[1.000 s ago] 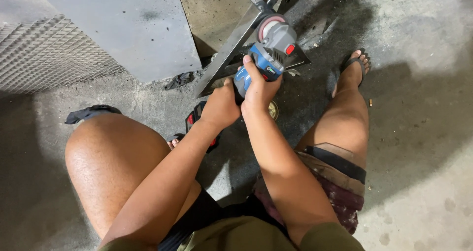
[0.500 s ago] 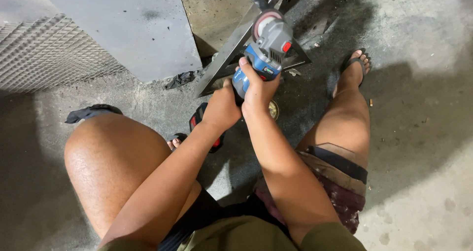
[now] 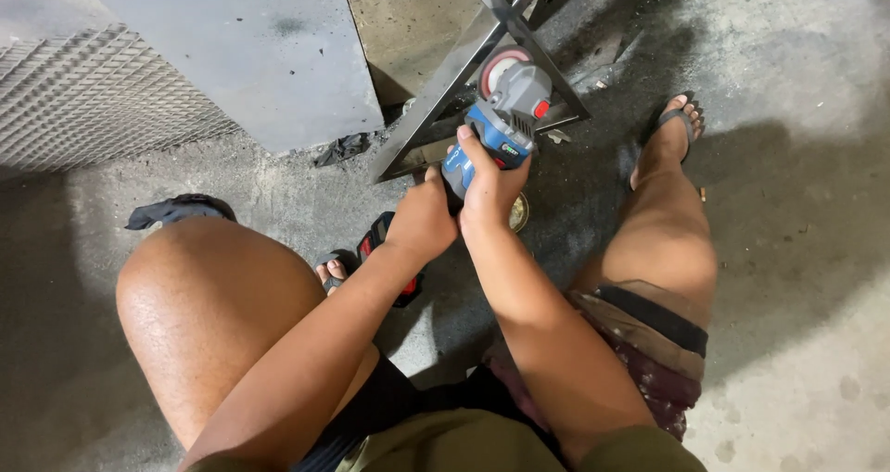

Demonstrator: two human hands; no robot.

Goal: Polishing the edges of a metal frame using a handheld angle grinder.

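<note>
one angle grinder (image 3: 501,124), blue and grey body, one disc at its head. both my hands were on it: right hand (image 3: 489,180) wrapped around the blue body, grip clamped on it, thumb up along the side; left hand (image 3: 422,220) just behind and below, fingers closed at the grinder's rear end, touching the right hand. the rear of the tool was hidden under my hands, so i could not tell its shape there.

the disc sat against one shiny metal frame (image 3: 482,50), made of angled bars that crossed above the grinder and met in a corner pointing toward my left knee. the frame lay on the concrete floor (image 3: 797,203), and the grinder was held over it, between my knees.

counted around it: one grey metal panel (image 3: 232,45) to the left, one sheet of mesh grating (image 3: 83,101) further left, one dark rag (image 3: 343,147) on the floor beside the panel's corner. one red and black object (image 3: 380,236) lay under my left wrist, partly hidden. one small round yellowish thing (image 3: 519,212) was just beside my right wrist. two sandals worn: one on the right foot (image 3: 672,124), one dark one (image 3: 176,210) past my left knee.
</note>
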